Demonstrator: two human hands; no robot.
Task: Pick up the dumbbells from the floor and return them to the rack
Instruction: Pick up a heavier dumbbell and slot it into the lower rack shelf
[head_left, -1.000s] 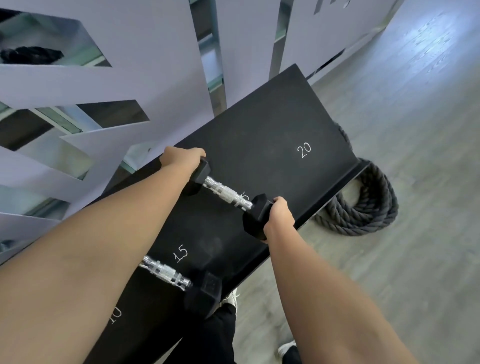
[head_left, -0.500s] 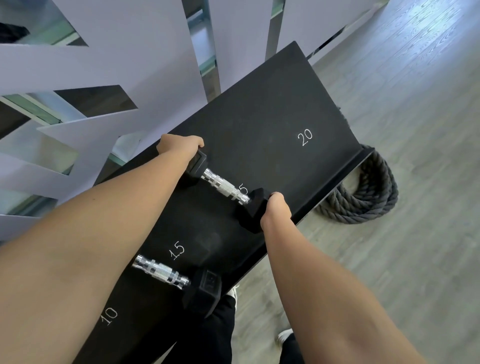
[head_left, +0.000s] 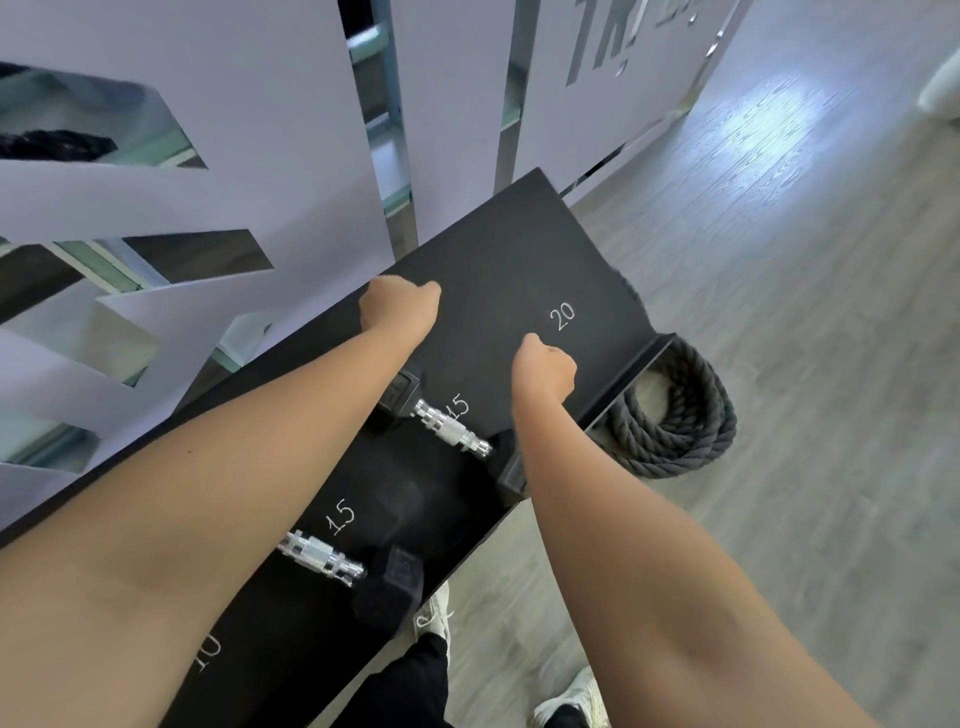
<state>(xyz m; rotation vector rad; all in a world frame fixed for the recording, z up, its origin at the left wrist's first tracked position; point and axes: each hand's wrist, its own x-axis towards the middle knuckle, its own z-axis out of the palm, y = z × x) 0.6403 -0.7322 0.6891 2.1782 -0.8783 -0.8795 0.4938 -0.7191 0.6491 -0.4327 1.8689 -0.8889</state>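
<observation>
Two black hex dumbbells with chrome handles lie on the sloped black rack (head_left: 524, 249). The farther dumbbell (head_left: 451, 430) rests by a white "15" mark, its ends partly hidden under my forearms. The nearer dumbbell (head_left: 323, 557) lies by the other "15" mark, its left end hidden by my left arm. My left hand (head_left: 396, 305) hovers as a loose fist over the rack's upper part, holding nothing. My right hand (head_left: 544, 365) is also curled shut and empty, just left of the "20" mark.
A coiled dark battle rope (head_left: 675, 415) lies on the grey wood floor (head_left: 779, 260) beside the rack's right end. White cut-out wall panels (head_left: 234, 130) stand behind the rack. My white shoes (head_left: 571, 701) show at the bottom edge.
Both hands let go of the farther dumbbell's ends and moved up and right along the rack toward the "20" mark. That dumbbell now rests on the rack.
</observation>
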